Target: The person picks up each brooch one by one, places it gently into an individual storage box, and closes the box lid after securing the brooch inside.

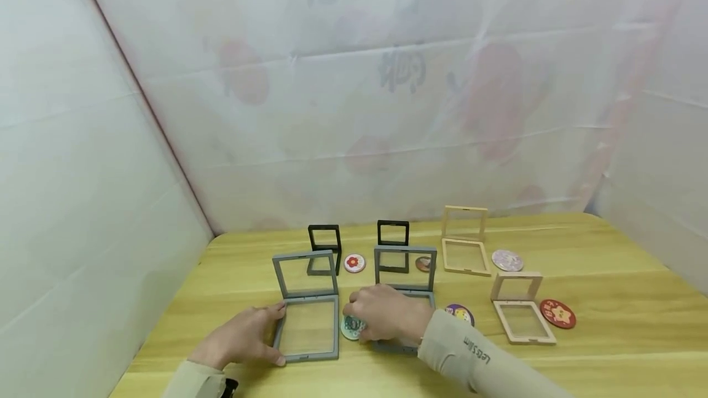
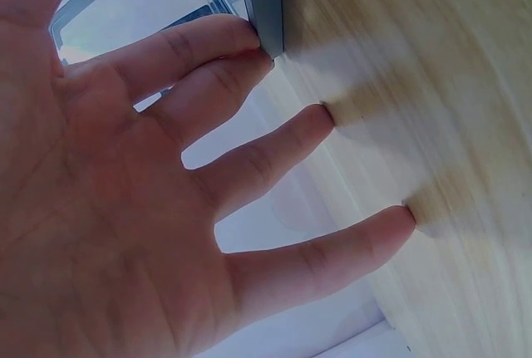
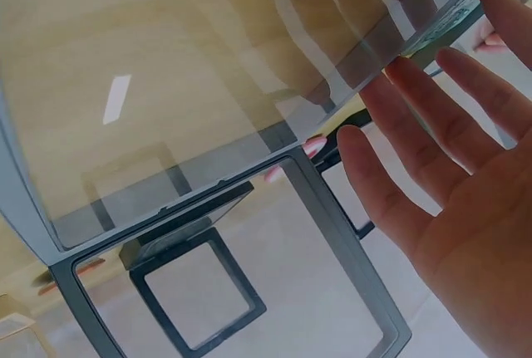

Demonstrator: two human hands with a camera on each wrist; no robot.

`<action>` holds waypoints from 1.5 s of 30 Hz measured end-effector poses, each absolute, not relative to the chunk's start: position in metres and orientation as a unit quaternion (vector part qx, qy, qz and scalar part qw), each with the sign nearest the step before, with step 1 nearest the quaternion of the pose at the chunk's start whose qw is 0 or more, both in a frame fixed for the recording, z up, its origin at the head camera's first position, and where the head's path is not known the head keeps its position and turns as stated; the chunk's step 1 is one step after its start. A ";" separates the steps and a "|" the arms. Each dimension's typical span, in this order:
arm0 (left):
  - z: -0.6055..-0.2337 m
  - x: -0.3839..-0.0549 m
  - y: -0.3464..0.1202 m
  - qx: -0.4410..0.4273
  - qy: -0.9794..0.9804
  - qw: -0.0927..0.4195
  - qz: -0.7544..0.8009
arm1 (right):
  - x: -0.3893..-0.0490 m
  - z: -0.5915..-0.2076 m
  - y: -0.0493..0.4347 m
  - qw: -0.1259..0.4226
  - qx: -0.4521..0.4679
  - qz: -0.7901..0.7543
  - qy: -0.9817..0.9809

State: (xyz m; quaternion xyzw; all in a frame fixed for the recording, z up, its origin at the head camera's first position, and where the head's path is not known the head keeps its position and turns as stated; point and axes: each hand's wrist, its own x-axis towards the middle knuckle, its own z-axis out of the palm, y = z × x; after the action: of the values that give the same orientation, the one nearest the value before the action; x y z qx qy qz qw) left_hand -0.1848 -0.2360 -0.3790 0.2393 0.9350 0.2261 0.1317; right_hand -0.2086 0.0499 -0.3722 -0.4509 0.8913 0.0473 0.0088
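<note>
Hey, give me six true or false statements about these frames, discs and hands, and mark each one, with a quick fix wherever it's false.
1. The left hand touches the left grey frame. True.
2. The teal disc lies inside the left grey frame. False: it lies between that frame and the right grey frame.
3. The red star disc lies to the right of the front beige frame. True.
4. The front beige frame is folded shut. False: it stands open.
5. The left black frame stands behind the left grey frame. True.
6. The right hand is at the lilac disc. False: it is at the teal disc.
</note>
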 end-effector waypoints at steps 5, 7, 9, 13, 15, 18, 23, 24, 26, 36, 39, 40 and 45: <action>-0.374 -0.189 -0.232 0.242 0.938 0.125 0.217 | -0.209 -0.372 0.050 -0.021 -0.459 0.069 0.886; -0.371 -0.190 -0.231 0.239 0.939 0.123 0.213 | -0.210 -0.372 0.050 -0.028 -0.460 0.072 0.884; -0.370 -0.190 -0.230 0.237 0.940 0.125 0.213 | -0.211 -0.372 0.051 -0.033 -0.460 0.075 0.884; -0.368 -0.191 -0.229 0.234 0.941 0.124 0.212 | -0.212 -0.373 0.051 -0.041 -0.463 0.081 0.882; -0.368 -0.190 -0.230 0.231 0.942 0.124 0.211 | -0.213 -0.374 0.050 -0.043 -0.467 0.080 0.880; -0.369 -0.189 -0.232 0.229 0.942 0.123 0.211 | -0.213 -0.375 0.048 -0.043 -0.470 0.079 0.878; -0.369 -0.187 -0.232 0.221 0.942 0.127 0.217 | -0.212 -0.376 0.045 -0.046 -0.469 0.078 0.878; -0.369 -0.187 -0.232 0.219 0.942 0.129 0.219 | -0.212 -0.376 0.045 -0.046 -0.470 0.079 0.878; -0.369 -0.187 -0.232 0.213 0.942 0.131 0.223 | -0.211 -0.376 0.045 -0.048 -0.471 0.078 0.878; -0.372 -0.183 -0.230 0.215 0.943 0.125 0.220 | -0.209 -0.377 0.047 -0.042 -0.473 0.070 0.877; -0.373 -0.182 -0.230 0.209 0.944 0.125 0.224 | -0.210 -0.376 0.047 -0.039 -0.474 0.061 0.878; -0.374 -0.182 -0.231 0.207 0.944 0.125 0.224 | -0.210 -0.376 0.047 -0.039 -0.474 0.058 0.878; -0.375 -0.180 -0.231 0.208 0.944 0.125 0.223 | -0.210 -0.374 0.046 -0.038 -0.472 0.049 0.880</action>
State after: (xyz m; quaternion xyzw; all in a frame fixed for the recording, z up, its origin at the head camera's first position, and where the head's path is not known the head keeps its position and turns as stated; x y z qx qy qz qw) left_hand -0.1800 -0.2310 -0.3754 0.2080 0.9442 0.2227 0.1248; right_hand -0.2101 0.0464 -0.3736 -0.4718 0.8796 0.0485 -0.0379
